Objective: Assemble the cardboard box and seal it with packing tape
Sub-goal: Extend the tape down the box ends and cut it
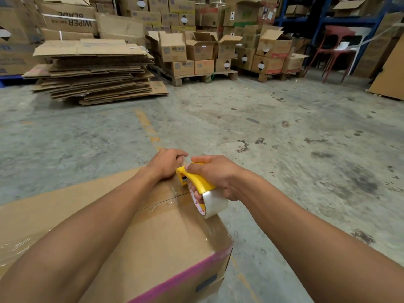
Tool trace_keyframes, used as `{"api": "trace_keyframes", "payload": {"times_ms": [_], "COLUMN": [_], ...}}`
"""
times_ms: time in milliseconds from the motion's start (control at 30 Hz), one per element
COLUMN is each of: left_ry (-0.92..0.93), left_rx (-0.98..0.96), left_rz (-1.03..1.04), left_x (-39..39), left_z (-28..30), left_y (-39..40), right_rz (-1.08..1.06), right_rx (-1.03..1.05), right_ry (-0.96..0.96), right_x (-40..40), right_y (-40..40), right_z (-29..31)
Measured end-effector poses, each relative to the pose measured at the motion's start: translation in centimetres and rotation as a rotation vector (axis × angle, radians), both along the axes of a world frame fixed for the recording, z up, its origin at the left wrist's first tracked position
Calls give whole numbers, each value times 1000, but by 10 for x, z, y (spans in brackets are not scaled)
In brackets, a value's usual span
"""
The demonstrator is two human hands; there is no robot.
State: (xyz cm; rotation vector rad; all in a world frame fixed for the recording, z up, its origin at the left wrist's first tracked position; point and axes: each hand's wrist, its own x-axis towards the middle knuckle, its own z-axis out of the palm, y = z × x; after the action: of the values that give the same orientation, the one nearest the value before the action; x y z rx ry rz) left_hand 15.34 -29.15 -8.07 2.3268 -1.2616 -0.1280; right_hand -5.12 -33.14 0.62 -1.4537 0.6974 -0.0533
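A brown cardboard box [166,241] with a pink stripe along its near edge stands on the floor under my arms, its top flaps closed. Clear tape runs along the flap seam. My right hand [216,173] grips a yellow tape dispenser [195,178] loaded with a roll of clear packing tape [213,203], held over the box's far right corner. My left hand [167,164] lies knuckles-up on the far edge of the box top, just left of the dispenser's front, fingers curled down over the edge. What its fingertips touch is hidden.
A tall pile of flattened cartons [96,71] lies on the concrete floor at the far left. Pallets with stacked and open boxes [196,55] line the back. A red chair [334,51] stands at the far right, next to a leaning cardboard sheet [391,71].
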Motion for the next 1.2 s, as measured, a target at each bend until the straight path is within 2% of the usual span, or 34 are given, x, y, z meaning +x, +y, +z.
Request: {"api": "trace_keyframes", "payload": {"times_ms": [233, 367, 700, 800, 900, 967, 1033, 1100, 1200], "left_ry": [0, 43, 9, -67, -243, -301, -287, -258, -141], "left_rx": [250, 260, 218, 218, 172, 50, -1, 103, 316], "left_rz": [-47, -40, -70, -45, 29, -68, -288, -496, -594], "left_x": [12, 14, 23, 21, 2, -21, -47, -74, -93], "left_z": [-9, -7, -14, -12, 1, 6, 9, 9, 4], "left_y": [-1, 1, -3, -3, 2, 11, 21, 32, 42], "right_rz": [56, 64, -16, -58, -97, -101, -106, -108, -116], "right_rx": [-33, -17, 27, 23, 33, 22, 7, -11, -6], "right_ry": [65, 64, 76, 58, 44, 42, 36, 31, 36], "right_x": [-3, -18, -116, -115, -112, -111, -108, -104, -102], "right_y": [3, 11, 40, 43, 44, 45, 46, 46, 45], "right_z": [6, 4, -7, -10, -12, -13, -14, -14, -13]}}
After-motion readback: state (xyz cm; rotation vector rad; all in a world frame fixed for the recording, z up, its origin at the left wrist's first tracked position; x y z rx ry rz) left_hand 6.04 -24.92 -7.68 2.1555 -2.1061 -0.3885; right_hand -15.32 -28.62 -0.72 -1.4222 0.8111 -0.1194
